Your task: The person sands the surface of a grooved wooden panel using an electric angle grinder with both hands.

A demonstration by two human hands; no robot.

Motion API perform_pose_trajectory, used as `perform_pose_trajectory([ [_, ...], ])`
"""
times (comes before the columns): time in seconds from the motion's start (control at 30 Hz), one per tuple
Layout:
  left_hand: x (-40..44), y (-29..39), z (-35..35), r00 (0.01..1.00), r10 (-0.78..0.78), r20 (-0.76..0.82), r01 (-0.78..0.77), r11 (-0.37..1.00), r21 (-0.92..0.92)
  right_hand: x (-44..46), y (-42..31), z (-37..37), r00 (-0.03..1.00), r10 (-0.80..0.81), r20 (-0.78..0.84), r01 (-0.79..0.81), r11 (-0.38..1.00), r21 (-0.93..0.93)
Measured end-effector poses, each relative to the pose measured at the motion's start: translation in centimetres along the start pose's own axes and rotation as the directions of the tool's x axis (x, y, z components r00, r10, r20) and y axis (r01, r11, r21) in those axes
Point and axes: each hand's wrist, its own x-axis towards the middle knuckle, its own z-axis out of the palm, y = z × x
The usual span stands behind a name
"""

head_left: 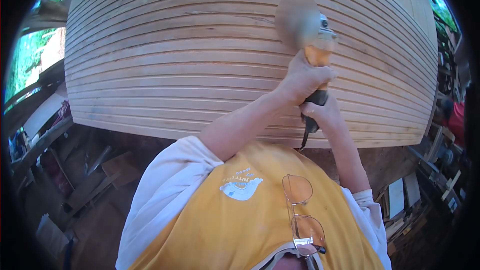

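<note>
Two hands clamped on the grinder (pixel 319 56), over the slatted panel (pixel 175 70): left hand (pixel 302 81) nearer its blurred disc (pixel 296 19), right hand (pixel 325 113) on rear grip. Long axis points away from body, across slats; disc contact can't tell.

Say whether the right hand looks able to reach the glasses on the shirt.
Probably yes, but only by letting go: the right hand grips the power tool; nothing visible covers the glasses.

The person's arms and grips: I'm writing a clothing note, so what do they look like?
The left grip and right grip are bare hands, without gloves. The left sleeve and right sleeve are white and loose, ending near the elbows, beside a yellow shirt front. No watch shows at either wrist.
</note>
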Motion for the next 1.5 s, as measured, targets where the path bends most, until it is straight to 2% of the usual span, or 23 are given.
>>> perform_pose_trajectory([
  [0.1, -3.0, 3.5, -7.7, 0.989, 0.062, -0.136, -0.078, 0.99, -0.116, 3.4, -1.7, 7.6, 0.97, -0.162, 0.179, 0.158, 0.987, 0.035],
  [0.17, -4.3, 6.2, -12.7, 0.973, 0.125, -0.195, -0.156, 0.976, -0.15, 5.4, -4.4, 11.8, 0.949, -0.102, 0.299, 0.121, 0.991, -0.047],
  [0.23, -6.1, 9.3, -16.5, 0.947, 0.11, -0.302, -0.165, 0.972, -0.166, 7.5, -6.3, 16.7, 0.93, -0.167, 0.326, 0.216, 0.969, -0.12],
  [0.3, -7.1, 11.2, -20.8, 0.902, 0.175, -0.396, -0.24, 0.963, -0.121, 9.8, -7.8, 20.5, 0.91, -0.136, 0.393, 0.233, 0.95, -0.209],
  [0.4, -7.1, 12.7, -26.2, 0.849, 0.201, -0.489, -0.324, 0.928, -0.182, 12.3, -9.8, 24.7, 0.835, -0.229, 0.5, 0.344, 0.927, -0.149],
  [0.47, -6.0, 12.7, -28.6, 0.863, 0.231, -0.448, -0.352, 0.913, -0.207, 11.9, -9.7, 25.2, 0.822, -0.409, 0.397, 0.44, 0.898, 0.014],
  [0.5, -5.5, 11.9, -28.5, 0.891, 0.221, -0.396, -0.33, 0.916, -0.23, 11.8, -9.8, 24.4, 0.843, -0.331, 0.425, 0.413, 0.903, -0.115],
  [0.53, -5.7, 11.6, -25.7, 0.902, 0.151, -0.405, -0.267, 0.932, -0.247, 12.4, -8.7, 23.4, 0.857, -0.293, 0.423, 0.397, 0.9, -0.182],
  [0.57, -5.8, 11.7, -23.1, 0.901, 0.082, -0.427, -0.206, 0.946, -0.252, 8.8, -9.7, 21.2, 0.92, -0.276, 0.279, 0.335, 0.923, -0.19],
  [0.67, -1.3, 6.8, -15.8, 0.959, 0.156, -0.235, -0.186, 0.976, -0.112, 7.6, -5.3, 13.8, 0.895, -0.431, 0.115, 0.434, 0.901, 0.001],
  [0.73, 1.7, 3.8, -7.5, 0.982, 0.093, -0.165, -0.105, 0.992, -0.064, 6.5, -2.8, 6.2, 0.926, -0.36, 0.115, 0.363, 0.932, -0.003],
  [0.77, 3.5, 1.9, -3.6, 0.997, 0.044, -0.056, -0.047, 0.998, -0.048, 5.3, -1.7, 2.2, 0.914, -0.403, 0.05, 0.398, 0.914, 0.082],
  [0.8, 4.4, 1.1, 1.2, 0.998, 0.008, 0.057, -0.005, 0.999, -0.044, 3.6, -1.0, -1.8, 0.954, -0.286, -0.086, 0.291, 0.956, 0.048],
  [0.87, 8.4, -2.7, 9.1, 0.978, 0.0, 0.21, -0.016, 0.997, 0.075, 1.2, 1.0, -9.4, 0.941, -0.209, -0.265, 0.254, 0.955, 0.151],
  [0.9, 10.6, -5.0, 12.7, 0.955, -0.016, 0.297, -0.006, 0.997, 0.073, -0.1, 2.0, -13.7, 0.935, -0.225, -0.276, 0.275, 0.949, 0.157],
  [0.93, 12.2, -6.6, 16.4, 0.947, -0.034, 0.319, 0.015, 0.998, 0.062, -0.9, 1.9, -16.9, 0.918, -0.144, -0.369, 0.192, 0.977, 0.097],
  [0.97, 13.8, -7.5, 19.6, 0.938, -0.047, 0.344, -0.014, 0.985, 0.174, -1.5, 2.2, -19.9, 0.906, -0.138, -0.399, 0.234, 0.951, 0.201],
  [1.0, 15.2, -8.3, 22.4, 0.944, -0.072, 0.321, -0.014, 0.966, 0.258, -2.1, 2.0, -22.6, 0.894, -0.097, -0.437, 0.179, 0.972, 0.151],
  [1.07, 17.5, -9.6, 25.9, 0.95, -0.08, 0.303, 0.011, 0.975, 0.222, -1.3, 2.6, -27.0, 0.889, -0.081, -0.451, 0.163, 0.976, 0.147],
  [1.2, 18.2, -8.3, 24.7, 0.97, -0.062, 0.235, 0.015, 0.98, 0.197, 0.5, 1.7, -27.4, 0.912, -0.107, -0.396, 0.173, 0.976, 0.134],
  [1.3, 15.9, -5.6, 18.6, 0.982, 0.015, 0.191, -0.036, 0.994, 0.104, 1.3, -0.8, -21.0, 0.949, -0.071, -0.307, 0.114, 0.986, 0.122],
  [1.4, 11.4, -1.8, 10.5, 0.998, 0.043, 0.05, -0.043, 0.999, -0.015, 3.3, -2.4, -13.8, 0.981, -0.147, -0.124, 0.139, 0.988, -0.075],
  [1.5, 9.4, 0.1, 6.3, 1.0, 0.01, 0.019, -0.009, 0.999, -0.038, 3.7, -3.7, -8.5, 0.981, -0.171, -0.092, 0.173, 0.985, 0.016],
])
